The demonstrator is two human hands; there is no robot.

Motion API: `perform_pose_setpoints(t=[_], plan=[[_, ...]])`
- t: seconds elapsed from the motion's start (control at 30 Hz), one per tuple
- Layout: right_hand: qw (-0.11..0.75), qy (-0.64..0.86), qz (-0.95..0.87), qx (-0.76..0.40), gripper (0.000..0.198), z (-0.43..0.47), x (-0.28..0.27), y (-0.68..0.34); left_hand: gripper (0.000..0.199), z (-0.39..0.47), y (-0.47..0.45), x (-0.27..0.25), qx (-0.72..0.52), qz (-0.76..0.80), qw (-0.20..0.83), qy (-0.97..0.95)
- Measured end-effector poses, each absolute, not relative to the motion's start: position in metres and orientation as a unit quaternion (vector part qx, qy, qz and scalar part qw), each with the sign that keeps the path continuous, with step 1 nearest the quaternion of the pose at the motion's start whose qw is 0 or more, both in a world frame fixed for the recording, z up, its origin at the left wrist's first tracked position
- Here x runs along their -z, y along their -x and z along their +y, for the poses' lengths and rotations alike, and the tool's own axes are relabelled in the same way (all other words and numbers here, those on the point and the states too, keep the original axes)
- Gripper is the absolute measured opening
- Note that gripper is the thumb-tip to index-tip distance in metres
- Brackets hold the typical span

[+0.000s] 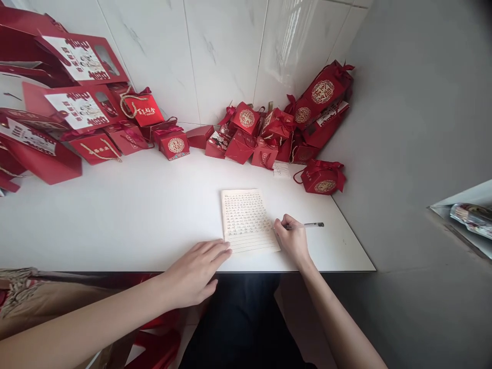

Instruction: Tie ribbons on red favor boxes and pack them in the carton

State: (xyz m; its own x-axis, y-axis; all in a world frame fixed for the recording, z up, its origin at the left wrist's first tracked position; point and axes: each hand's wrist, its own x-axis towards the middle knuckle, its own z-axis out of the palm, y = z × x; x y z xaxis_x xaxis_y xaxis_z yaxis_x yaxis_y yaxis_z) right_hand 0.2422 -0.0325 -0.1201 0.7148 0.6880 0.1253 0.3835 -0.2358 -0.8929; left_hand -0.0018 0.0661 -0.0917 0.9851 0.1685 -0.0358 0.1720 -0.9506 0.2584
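Note:
A lined sheet of paper (249,244), possibly a notepad, lies on the white table (154,205) near its front edge. Rows of small handwritten figures fill its upper part, with ruled lines bare below them. My right hand (292,238) grips a pen (315,225) at the sheet's right edge, the pen's dark end pointing right. The tip is mostly hidden by my fingers. My left hand (198,271) lies flat across the table edge, fingers stretched out, fingertips at the sheet's lower left corner, thumb hanging over the edge.
Red gift boxes (240,146) with gold print and ribbons crowd the back of the table. More red boxes (84,107) are stacked at the left. A single red box (323,177) sits at the back right. A grey wall (415,128) bounds the right side.

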Motion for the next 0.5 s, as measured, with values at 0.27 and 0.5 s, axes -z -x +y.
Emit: perform_pose_setpoints(t=[0.27, 0.5], plan=[[0.502, 0.782, -0.35, -0.119, 0.03, -0.0306, 0.1205, -0.2449, 0.054, 0.063, 0.0023, 0.0853, 0.018, 0.093, 0.134, -0.986], [0.494, 0.781, -0.362, -0.119, 0.03, -0.0317, 0.1214, -0.2463, 0.055, 0.0633, 0.0021, 0.0853, 0.032, 0.097, 0.137, -0.985]])
